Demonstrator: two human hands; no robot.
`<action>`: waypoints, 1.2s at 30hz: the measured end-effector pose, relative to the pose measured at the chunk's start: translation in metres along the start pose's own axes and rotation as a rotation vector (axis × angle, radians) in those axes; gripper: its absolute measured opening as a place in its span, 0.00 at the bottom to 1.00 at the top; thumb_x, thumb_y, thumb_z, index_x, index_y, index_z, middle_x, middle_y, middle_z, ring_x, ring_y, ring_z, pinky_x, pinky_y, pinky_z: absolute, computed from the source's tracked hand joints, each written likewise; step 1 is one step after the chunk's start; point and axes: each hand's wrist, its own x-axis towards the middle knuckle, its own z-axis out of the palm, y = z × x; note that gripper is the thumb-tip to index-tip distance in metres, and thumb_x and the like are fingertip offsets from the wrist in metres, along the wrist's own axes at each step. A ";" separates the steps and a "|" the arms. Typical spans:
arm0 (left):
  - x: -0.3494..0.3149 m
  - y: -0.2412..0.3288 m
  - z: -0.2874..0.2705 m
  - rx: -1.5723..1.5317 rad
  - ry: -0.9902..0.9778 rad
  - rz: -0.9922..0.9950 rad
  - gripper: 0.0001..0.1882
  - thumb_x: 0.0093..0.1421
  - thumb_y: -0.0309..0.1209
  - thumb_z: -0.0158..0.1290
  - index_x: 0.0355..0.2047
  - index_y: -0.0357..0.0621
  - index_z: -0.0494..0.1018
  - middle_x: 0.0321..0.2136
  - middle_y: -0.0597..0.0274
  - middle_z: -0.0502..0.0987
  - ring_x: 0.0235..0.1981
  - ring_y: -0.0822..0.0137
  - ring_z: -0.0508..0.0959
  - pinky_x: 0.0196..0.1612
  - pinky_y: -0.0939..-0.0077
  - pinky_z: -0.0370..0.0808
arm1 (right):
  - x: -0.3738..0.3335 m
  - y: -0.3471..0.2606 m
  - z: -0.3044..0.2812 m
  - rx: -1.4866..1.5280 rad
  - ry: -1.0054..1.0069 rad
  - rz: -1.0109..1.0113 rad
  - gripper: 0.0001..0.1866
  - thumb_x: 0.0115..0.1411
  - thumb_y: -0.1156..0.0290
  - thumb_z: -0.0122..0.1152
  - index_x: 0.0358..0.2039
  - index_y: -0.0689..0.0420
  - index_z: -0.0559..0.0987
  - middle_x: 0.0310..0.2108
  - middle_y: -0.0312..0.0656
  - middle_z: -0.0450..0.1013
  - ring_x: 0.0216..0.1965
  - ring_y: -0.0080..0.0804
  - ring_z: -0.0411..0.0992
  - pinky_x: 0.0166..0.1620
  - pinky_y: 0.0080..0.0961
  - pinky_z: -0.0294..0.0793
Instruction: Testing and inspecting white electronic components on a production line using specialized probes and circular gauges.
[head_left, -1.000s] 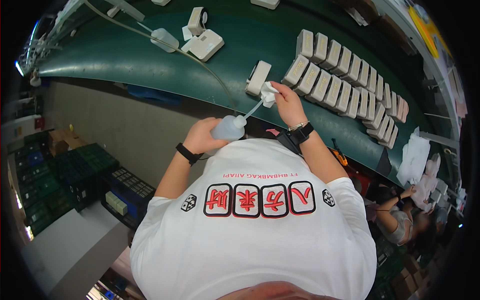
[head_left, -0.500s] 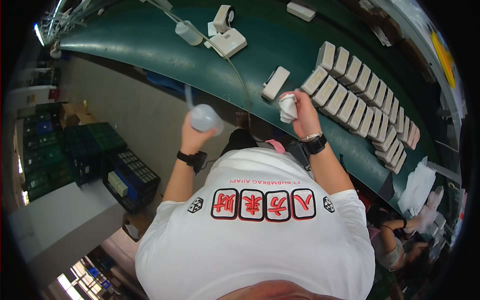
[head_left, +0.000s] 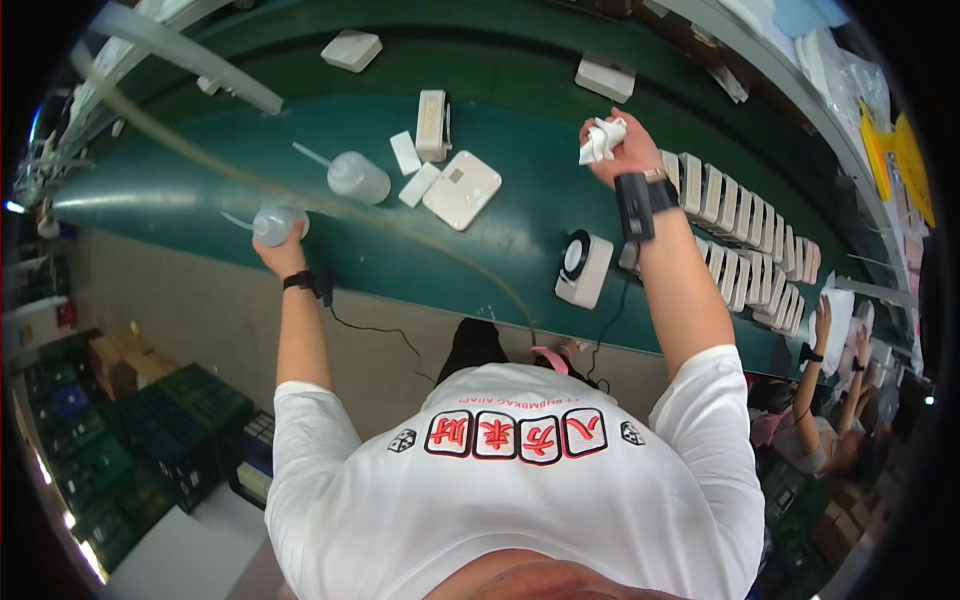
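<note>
My left hand (head_left: 284,258) is closed around a translucent squeeze bottle (head_left: 278,226) with a thin angled spout, at the bench's near edge on the left. A second squeeze bottle (head_left: 358,178) stands a little farther in. Crumpled in my closed right hand (head_left: 637,150) is a white cloth (head_left: 602,140), held over the far part of the green bench (head_left: 510,250). Closer to me, below that hand, sits a white boxy device (head_left: 585,272) with a round black-rimmed part. Another white device (head_left: 462,190) lies flat mid-bench, beside an upright one (head_left: 432,128) and small white pieces (head_left: 405,153).
Rows of similar white devices (head_left: 745,215) fill the bench's right side. Two more, a left one (head_left: 352,50) and a right one (head_left: 606,77), lie at the back. A hose (head_left: 400,228) crosses the bench. Another person's arms (head_left: 818,340) reach in at the right.
My left hand has carried the bottle from beyond the bench edge to the bench at the left. My right hand has moved farther away with the cloth. The view has shifted too.
</note>
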 end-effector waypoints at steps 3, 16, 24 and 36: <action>0.026 -0.007 0.048 0.100 -0.052 0.042 0.49 0.38 0.25 0.74 0.59 0.32 0.59 0.55 0.46 0.69 0.55 0.53 0.72 0.58 0.58 0.69 | 0.083 -0.099 -0.087 -0.677 0.231 -0.380 0.12 0.65 0.62 0.53 0.25 0.52 0.73 0.23 0.41 0.74 0.26 0.41 0.73 0.33 0.37 0.77; -0.110 0.084 0.004 0.018 -0.864 -0.089 0.14 0.58 0.17 0.55 0.44 0.39 0.71 0.40 0.61 0.74 0.37 0.72 0.75 0.38 0.81 0.74 | 0.282 -0.195 -0.154 -0.371 0.407 -0.469 0.18 0.64 0.55 0.53 0.47 0.53 0.75 0.32 0.43 0.79 0.30 0.43 0.77 0.34 0.39 0.77; -0.111 0.137 0.126 0.099 -0.887 0.507 0.22 0.56 0.21 0.57 0.52 0.35 0.68 0.53 0.44 0.68 0.53 0.48 0.72 0.55 0.64 0.71 | 0.278 -0.220 -0.150 -0.293 0.488 -0.742 0.20 0.61 0.57 0.61 0.50 0.53 0.74 0.34 0.41 0.78 0.27 0.40 0.76 0.33 0.35 0.78; -0.094 0.129 0.233 0.210 -0.820 0.440 0.39 0.57 0.25 0.58 0.67 0.44 0.53 0.62 0.35 0.57 0.59 0.36 0.65 0.59 0.56 0.68 | 0.164 -0.079 -0.026 -1.005 0.280 -0.540 0.23 0.51 0.67 0.73 0.46 0.56 0.76 0.33 0.37 0.76 0.30 0.24 0.73 0.31 0.24 0.75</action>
